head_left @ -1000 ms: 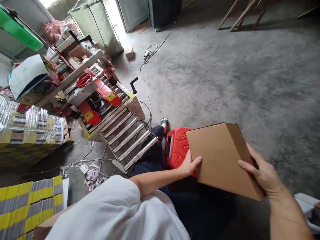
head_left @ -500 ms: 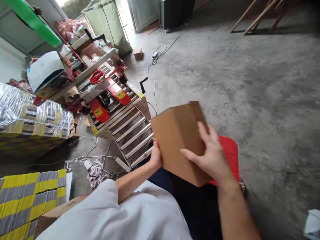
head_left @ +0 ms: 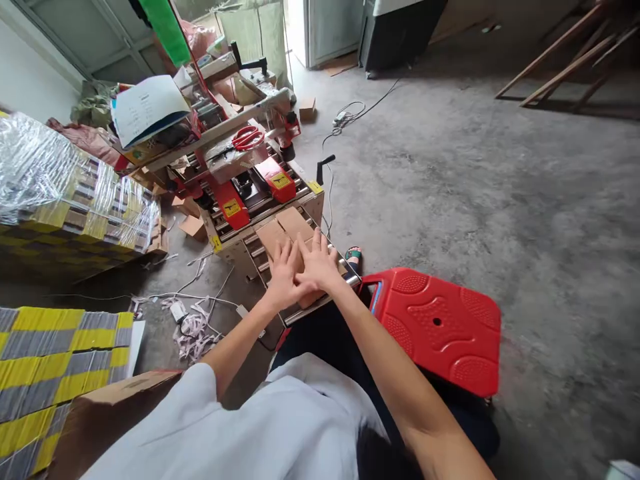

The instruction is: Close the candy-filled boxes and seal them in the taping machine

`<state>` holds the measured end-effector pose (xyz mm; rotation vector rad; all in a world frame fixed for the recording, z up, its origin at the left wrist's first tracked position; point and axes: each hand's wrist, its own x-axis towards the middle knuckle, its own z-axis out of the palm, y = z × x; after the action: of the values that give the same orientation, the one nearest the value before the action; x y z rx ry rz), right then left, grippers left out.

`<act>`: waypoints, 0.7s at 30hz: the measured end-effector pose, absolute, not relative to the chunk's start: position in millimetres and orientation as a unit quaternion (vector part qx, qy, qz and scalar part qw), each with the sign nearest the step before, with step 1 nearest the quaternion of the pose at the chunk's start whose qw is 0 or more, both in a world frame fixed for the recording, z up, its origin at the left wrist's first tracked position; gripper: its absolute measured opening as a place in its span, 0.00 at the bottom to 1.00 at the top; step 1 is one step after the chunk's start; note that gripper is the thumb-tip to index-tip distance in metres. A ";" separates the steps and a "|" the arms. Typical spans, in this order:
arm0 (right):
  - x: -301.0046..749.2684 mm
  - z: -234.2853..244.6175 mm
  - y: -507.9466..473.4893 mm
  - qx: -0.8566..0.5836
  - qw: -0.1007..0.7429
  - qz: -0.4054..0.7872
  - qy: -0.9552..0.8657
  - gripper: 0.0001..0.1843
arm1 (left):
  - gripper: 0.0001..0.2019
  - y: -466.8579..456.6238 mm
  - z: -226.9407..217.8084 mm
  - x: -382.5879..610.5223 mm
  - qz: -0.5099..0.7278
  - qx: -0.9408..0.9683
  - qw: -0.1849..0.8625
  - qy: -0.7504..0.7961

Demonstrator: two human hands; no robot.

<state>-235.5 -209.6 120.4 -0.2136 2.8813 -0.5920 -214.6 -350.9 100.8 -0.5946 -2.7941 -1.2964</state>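
A brown cardboard box rests on the metal rollers of a short conveyor, its top flaps folded down with a seam between them. My left hand lies on the near part of the box, fingers spread. Beside it, my right hand is stretched flat over the flaps, its thumb crossing close to the left hand. Both palms hide the near half of the box. Just beyond the box stands the carton sealing machine, with red side guides and yellow labels.
A red plastic stool stands to my right. Red-handled scissors lie atop the machine. Stacked yellow and grey bundles and a plastic-wrapped pallet are on the left. Cables and a strip pile lie on the floor.
The box, held up between both hands before, now sits on the rollers to the left. Both hands have let go of its sides and lie on top. The red stool is uncovered.
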 end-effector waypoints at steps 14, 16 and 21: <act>-216.4 28.3 -51.2 0.081 -0.028 -0.502 0.860 0.26 | 0.51 -329.8 118.6 -204.8 -0.042 -0.241 -0.028 -0.969; -210.0 -7.6 -13.2 0.153 -0.026 -0.447 0.881 0.26 | 0.50 -339.1 120.9 -213.9 -0.027 -0.246 -0.030 -0.968; -198.9 -66.2 33.5 0.073 -0.004 -0.292 0.954 0.27 | 0.47 -365.5 132.1 -246.6 0.002 -0.276 -0.019 -0.961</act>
<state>-198.9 33.5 -66.2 0.2285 3.0036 -0.9187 -246.6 -365.5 132.1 -0.8776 -3.0561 0.0073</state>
